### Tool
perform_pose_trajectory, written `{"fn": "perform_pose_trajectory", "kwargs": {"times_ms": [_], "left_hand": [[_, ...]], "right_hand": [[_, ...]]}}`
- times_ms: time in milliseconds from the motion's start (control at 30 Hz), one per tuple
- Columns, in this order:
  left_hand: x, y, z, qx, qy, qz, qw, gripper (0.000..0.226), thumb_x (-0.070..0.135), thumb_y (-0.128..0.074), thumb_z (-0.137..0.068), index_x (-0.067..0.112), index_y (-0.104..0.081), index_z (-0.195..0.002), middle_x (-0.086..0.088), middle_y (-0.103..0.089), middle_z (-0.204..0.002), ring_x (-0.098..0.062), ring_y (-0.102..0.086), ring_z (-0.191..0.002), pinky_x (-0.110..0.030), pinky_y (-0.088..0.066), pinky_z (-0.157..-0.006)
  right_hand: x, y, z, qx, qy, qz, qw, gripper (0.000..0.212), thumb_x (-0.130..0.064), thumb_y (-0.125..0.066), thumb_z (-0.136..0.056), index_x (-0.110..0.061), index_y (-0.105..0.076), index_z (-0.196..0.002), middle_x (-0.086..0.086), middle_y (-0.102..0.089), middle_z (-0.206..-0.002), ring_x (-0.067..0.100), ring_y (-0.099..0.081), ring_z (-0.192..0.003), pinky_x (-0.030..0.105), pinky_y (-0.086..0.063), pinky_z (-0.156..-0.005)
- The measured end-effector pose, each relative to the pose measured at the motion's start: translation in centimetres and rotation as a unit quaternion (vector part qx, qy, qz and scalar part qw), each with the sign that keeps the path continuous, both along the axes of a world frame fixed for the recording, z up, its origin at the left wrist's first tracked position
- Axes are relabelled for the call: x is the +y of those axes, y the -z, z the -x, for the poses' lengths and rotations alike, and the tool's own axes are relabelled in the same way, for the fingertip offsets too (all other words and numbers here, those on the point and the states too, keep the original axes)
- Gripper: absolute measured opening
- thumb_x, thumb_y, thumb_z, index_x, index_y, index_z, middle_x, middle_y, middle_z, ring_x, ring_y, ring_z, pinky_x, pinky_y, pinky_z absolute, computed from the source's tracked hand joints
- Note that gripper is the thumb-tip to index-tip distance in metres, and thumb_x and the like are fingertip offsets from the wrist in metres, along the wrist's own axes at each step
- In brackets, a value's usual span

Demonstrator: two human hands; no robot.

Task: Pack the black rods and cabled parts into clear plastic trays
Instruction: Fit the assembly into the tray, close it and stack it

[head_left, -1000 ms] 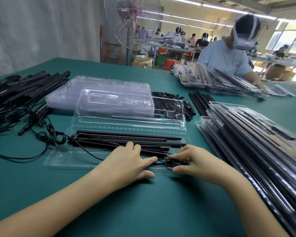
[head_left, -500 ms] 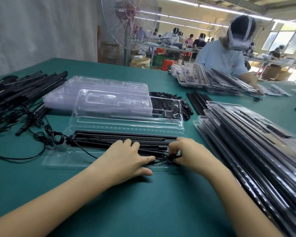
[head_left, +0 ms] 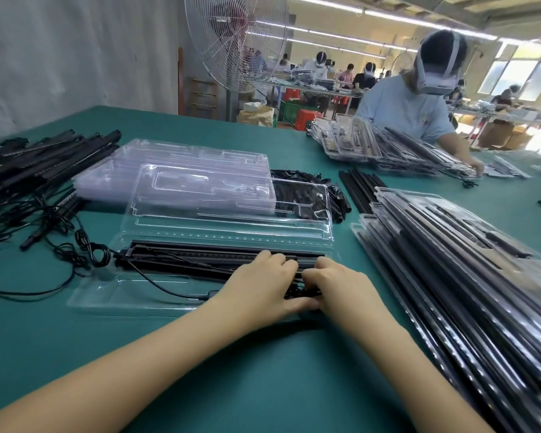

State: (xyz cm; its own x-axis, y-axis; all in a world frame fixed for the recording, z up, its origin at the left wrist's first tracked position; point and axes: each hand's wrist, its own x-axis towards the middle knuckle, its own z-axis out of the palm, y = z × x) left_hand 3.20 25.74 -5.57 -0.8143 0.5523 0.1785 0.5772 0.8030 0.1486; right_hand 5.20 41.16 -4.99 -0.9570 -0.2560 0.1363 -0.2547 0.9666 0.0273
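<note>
Tucking a coiled cable (head_left: 298, 291) into an open clear tray (head_left: 132, 296) on a green table (head_left: 263, 370).

Left hand (head_left: 263, 285) laid fairly flat, pressing down on the black rods (head_left: 185, 253) seated along the tray's long channel. Right hand (head_left: 338, 285) curled, pinching the coil at the tray's right end, near its front edge. Likely to spring back out on release, judging by the tight loops. Liable also to snag the thin lead (head_left: 156, 284) trailing across the front pocket, and so to jam the hinged lid (head_left: 231, 214) lying open behind. Around the tray: loose rods and cables (head_left: 38, 160) piled far left, empty trays (head_left: 175, 160) stacked behind, packed trays (head_left: 450, 260) heaped at right. Beyond the table: a pedestal fan (head_left: 236, 35), another worker (head_left: 413, 110) packing opposite, more benches under strip lights.
</note>
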Motion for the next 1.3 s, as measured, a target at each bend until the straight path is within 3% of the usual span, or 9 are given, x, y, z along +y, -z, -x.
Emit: {"fn": "perform_pose_trajectory", "kwargs": {"times_ms": [167,267,333,433,567,867,1033,1200,1300], "left_hand": [[0.3,0.7,-0.4,-0.011,-0.035,-0.035,0.999,0.056,0.07,-0.048,-0.079,0.019,-0.05,-0.102,0.004,-0.055,-0.109,-0.017,-0.041,-0.108,-0.032,-0.041,-0.083],[0.4,0.9,-0.6,-0.008,-0.051,-0.064,0.997,0.057,0.071,-0.048,-0.078,0.019,-0.054,-0.101,0.005,-0.056,-0.104,-0.016,-0.043,-0.106,-0.033,-0.044,-0.081],[0.4,0.7,-0.6,-0.017,-0.061,-0.074,0.995,0.053,0.073,-0.049,-0.075,0.024,-0.053,-0.094,0.006,-0.055,-0.1,-0.015,-0.043,-0.104,-0.032,-0.042,-0.075],[0.3,0.5,-0.5,-0.021,-0.08,-0.071,0.994,0.045,0.076,-0.051,-0.071,0.034,-0.044,-0.085,0.012,-0.052,-0.098,-0.011,-0.043,-0.103,-0.029,-0.03,-0.066],[0.4,0.3,-0.3,-0.014,-0.089,-0.06,0.994,0.042,0.071,-0.057,-0.073,0.035,-0.037,-0.083,0.013,-0.049,-0.098,-0.012,-0.041,-0.104,-0.028,-0.027,-0.066],[-0.3,0.4,-0.3,-0.026,-0.041,-0.044,0.998,0.039,0.058,-0.055,-0.084,0.029,-0.059,-0.11,0.009,-0.052,-0.113,-0.011,-0.039,-0.112,-0.025,-0.03,-0.072],[-0.6,0.4,0.0,-0.024,-0.015,-0.064,0.998,0.039,0.054,-0.06,-0.083,0.026,-0.061,-0.111,0.008,-0.054,-0.111,-0.011,-0.04,-0.109,-0.023,-0.035,-0.077],[-1.1,0.3,0.3,-0.012,-0.009,-0.076,0.997,0.037,0.058,-0.06,-0.08,0.031,-0.06,-0.107,0.012,-0.058,-0.105,-0.01,-0.046,-0.1,-0.025,-0.036,-0.075],[-1.1,0.5,0.0,0.026,0.02,-0.049,0.998,0.04,0.058,-0.054,-0.085,0.038,-0.051,-0.12,0.013,-0.057,-0.109,-0.012,-0.045,-0.102,-0.026,-0.039,-0.078]], "right_hand": [[1.4,-0.3,0.0,-0.039,0.022,0.132,0.99,0.007,-0.03,-0.069,-0.079,-0.027,-0.066,-0.085,-0.01,-0.057,-0.091,0.013,-0.057,-0.087,0.026,-0.038,-0.065],[2.7,-1.1,-0.2,-0.125,0.013,0.272,0.954,0.02,-0.041,-0.072,-0.077,-0.027,-0.074,-0.092,-0.007,-0.067,-0.093,0.01,-0.062,-0.087,0.032,-0.05,-0.081],[3.2,-1.5,-0.6,-0.185,0.004,0.3,0.936,0.034,-0.046,-0.074,-0.072,-0.03,-0.073,-0.101,-0.008,-0.068,-0.098,0.007,-0.063,-0.091,0.028,-0.05,-0.087],[3.1,-1.4,-0.6,-0.173,0.018,0.308,0.935,0.03,-0.035,-0.079,-0.07,-0.031,-0.074,-0.1,-0.006,-0.068,-0.095,0.0,-0.06,-0.08,0.025,-0.05,-0.083],[2.6,-1.5,-0.2,-0.147,0.015,0.286,0.947,0.028,-0.014,-0.078,-0.074,-0.022,-0.075,-0.1,0.005,-0.066,-0.098,0.017,-0.061,-0.086,0.032,-0.048,-0.084],[1.7,-1.0,0.2,-0.111,0.0,0.15,0.982,0.023,-0.02,-0.069,-0.084,-0.018,-0.073,-0.107,0.004,-0.063,-0.106,0.02,-0.053,-0.1,0.021,-0.037,-0.082],[1.2,-1.4,0.7,-0.112,0.014,0.153,0.982,0.019,-0.014,-0.071,-0.081,-0.015,-0.073,-0.099,-0.018,-0.043,-0.074,0.009,-0.045,-0.081,0.017,-0.03,-0.068],[0.8,-1.5,1.2,-0.117,0.014,0.135,0.984,0.017,-0.01,-0.072,-0.078,-0.016,-0.072,-0.094,-0.007,-0.052,-0.084,0.011,-0.048,-0.077,0.02,-0.036,-0.067],[1.2,-1.4,1.5,-0.127,0.022,0.171,0.977,0.017,-0.009,-0.076,-0.073,-0.017,-0.074,-0.088,-0.014,-0.05,-0.071,0.008,-0.048,-0.068,0.018,-0.036,-0.058]]}}
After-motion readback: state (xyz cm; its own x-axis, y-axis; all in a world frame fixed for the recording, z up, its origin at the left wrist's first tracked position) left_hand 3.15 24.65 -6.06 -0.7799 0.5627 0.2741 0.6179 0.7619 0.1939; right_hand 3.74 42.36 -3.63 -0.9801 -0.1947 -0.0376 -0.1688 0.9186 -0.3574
